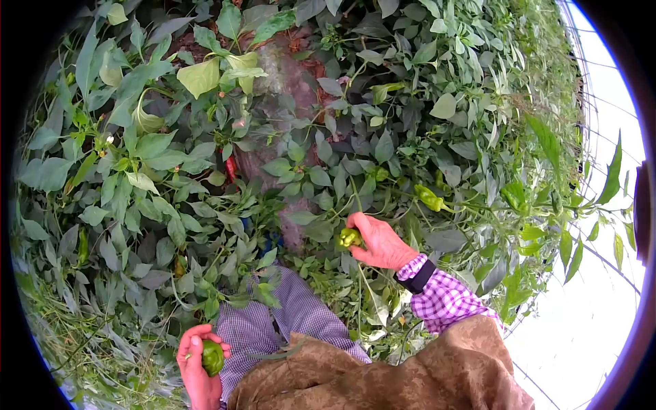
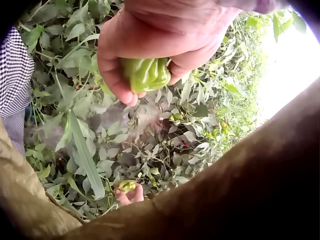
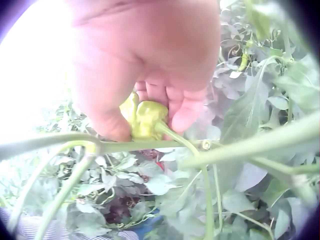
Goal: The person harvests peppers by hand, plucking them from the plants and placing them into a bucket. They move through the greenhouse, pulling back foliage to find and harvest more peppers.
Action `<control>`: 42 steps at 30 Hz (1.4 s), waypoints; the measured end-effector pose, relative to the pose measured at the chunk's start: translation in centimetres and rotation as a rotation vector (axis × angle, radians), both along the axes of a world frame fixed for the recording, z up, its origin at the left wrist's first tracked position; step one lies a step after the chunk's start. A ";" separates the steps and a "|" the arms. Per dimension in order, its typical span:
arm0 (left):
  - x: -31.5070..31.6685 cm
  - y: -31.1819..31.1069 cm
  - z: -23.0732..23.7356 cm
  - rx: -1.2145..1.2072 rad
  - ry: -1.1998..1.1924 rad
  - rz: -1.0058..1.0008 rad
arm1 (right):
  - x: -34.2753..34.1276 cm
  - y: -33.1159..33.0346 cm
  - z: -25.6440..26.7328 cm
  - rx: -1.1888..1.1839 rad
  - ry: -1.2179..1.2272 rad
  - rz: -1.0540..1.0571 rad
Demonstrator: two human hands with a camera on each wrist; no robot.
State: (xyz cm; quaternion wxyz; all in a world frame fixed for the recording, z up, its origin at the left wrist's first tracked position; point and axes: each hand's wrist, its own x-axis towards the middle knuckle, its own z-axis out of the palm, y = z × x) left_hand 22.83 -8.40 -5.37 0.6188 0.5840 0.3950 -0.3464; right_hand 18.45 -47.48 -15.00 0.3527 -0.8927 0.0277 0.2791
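Observation:
Low at the front in the head view, my left hand (image 1: 197, 372) grips a green pepper (image 1: 213, 359). The left wrist view shows this pepper (image 2: 147, 74) as glossy and ribbed, with the fingers and thumb curled round it. My right hand (image 1: 383, 243) is among the plants and holds a yellow-green pepper (image 1: 349, 238) between thumb and fingers. Seen from the right wrist, that lumpy pepper (image 3: 150, 120) has a thick green stalk (image 3: 175, 136) running to the branches just below the hand.
Another yellow-green pepper (image 1: 430, 198) hangs right of the right hand. A red pepper (image 1: 230, 165) hangs in the left row. Between the leafy rows runs a strip of ground cover (image 1: 273, 130). Wire mesh (image 1: 601, 75) borders the right side. A brown apron (image 1: 369, 376) covers the lap.

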 end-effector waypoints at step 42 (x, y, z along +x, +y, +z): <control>-1.8 -0.5 -4.6 -0.014 0.084 0.005 | 0.5 -13.5 -15.8 -0.783 0.279 -0.498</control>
